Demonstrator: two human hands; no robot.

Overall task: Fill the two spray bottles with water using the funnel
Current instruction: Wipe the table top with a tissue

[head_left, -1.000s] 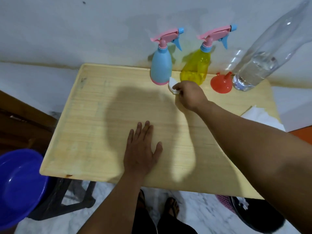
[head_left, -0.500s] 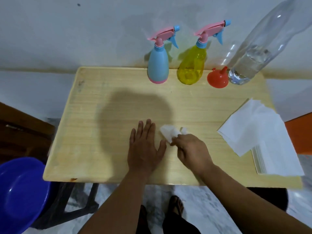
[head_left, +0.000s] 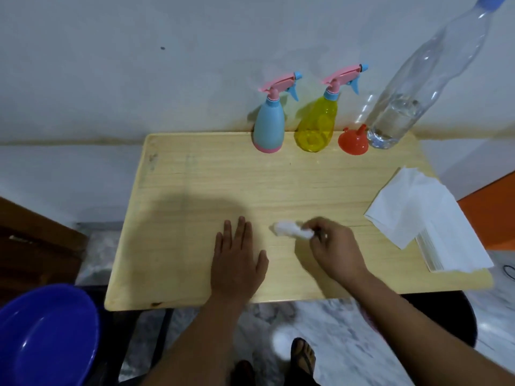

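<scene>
- No readable brand, label or writing on any item.
- Blue spray bottle (head_left: pixel 269 126) and yellow spray bottle (head_left: pixel 316 125) stand upright side by side at the table's back edge, against the wall (head_left: pixel 139 65). Both have pink trigger heads screwed on.
- Red funnel (head_left: pixel 353 141) sits mouth-down just right of the yellow bottle, spout up.
- Clear water bottle (head_left: pixel 420 87), blue cap, stands right of the funnel, roughly a third full.
- Left hand (head_left: pixel 237 263) lies flat on the table, fingers straight, holding nothing.
- Right hand (head_left: pixel 335 250) has fingers curled, pinching a crumpled white tissue (head_left: pixel 289 232) against the tabletop; hand is motion-blurred.
- Stack of white tissues (head_left: pixel 429 218) lies at the right edge, well apart from the bottles.
- Nothing stands between the hands and the bottles.
- Table (head_left: pixel 195 190) is light wood with a raised rim, head shadow across its middle.
- Blue basin (head_left: pixel 47 332) sits lower left, below table level.
- Floor (head_left: pixel 334 335) is grey marble; a sandalled foot (head_left: pixel 303 358) shows under the table edge.
</scene>
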